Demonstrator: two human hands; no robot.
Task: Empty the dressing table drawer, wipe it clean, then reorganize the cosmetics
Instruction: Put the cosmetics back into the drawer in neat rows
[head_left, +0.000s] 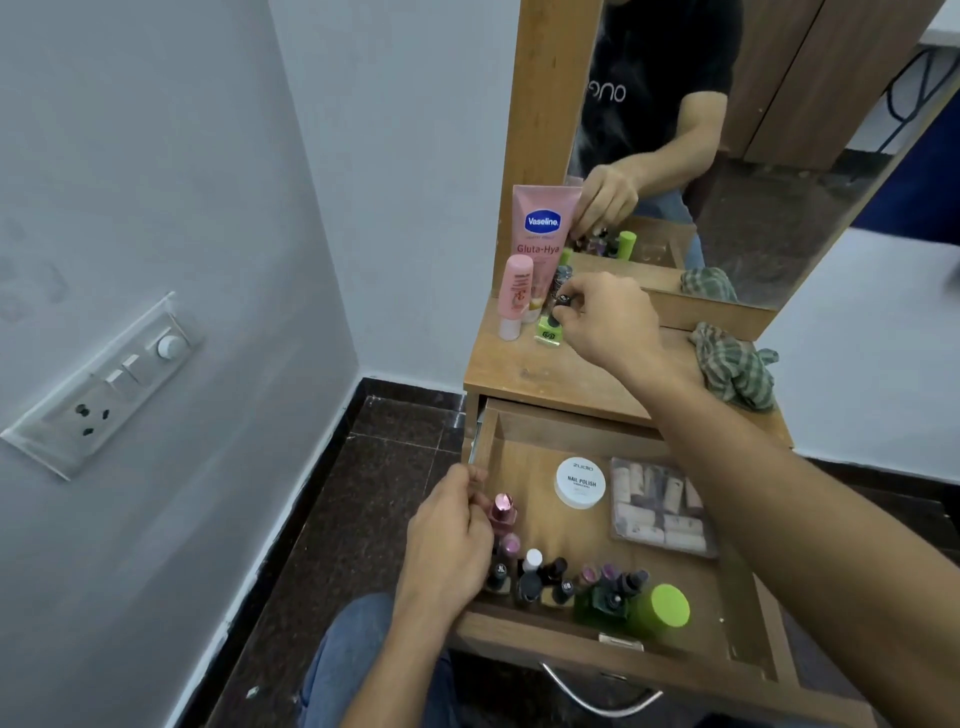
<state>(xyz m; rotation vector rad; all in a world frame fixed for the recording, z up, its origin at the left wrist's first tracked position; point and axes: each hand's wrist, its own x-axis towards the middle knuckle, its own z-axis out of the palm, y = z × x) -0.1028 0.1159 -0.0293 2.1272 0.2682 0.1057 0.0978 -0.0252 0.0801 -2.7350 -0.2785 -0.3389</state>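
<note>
The wooden drawer (524, 441) is pulled out below the table top. Inside stand several nail polish bottles (550, 582) along the front, a green-capped bottle (662, 610), a white nail polish remover jar (580, 482) and a clear box of small tubes (660, 506). My left hand (449, 535) pinches a pink-capped bottle (503, 512) at the drawer's left side. My right hand (608, 322) reaches over the table top and pinches a small dark-capped bottle (562, 300) above a green bottle (549, 330). A pink Vaseline tube (543, 228) and a pink stick (516, 291) stand at the back left.
A crumpled green checked cloth (735, 369) lies on the table top at the right. The mirror (727, 130) rises behind it. A wall with a switch panel (104, 384) is close on the left. Dark tiled floor (363, 493) lies below.
</note>
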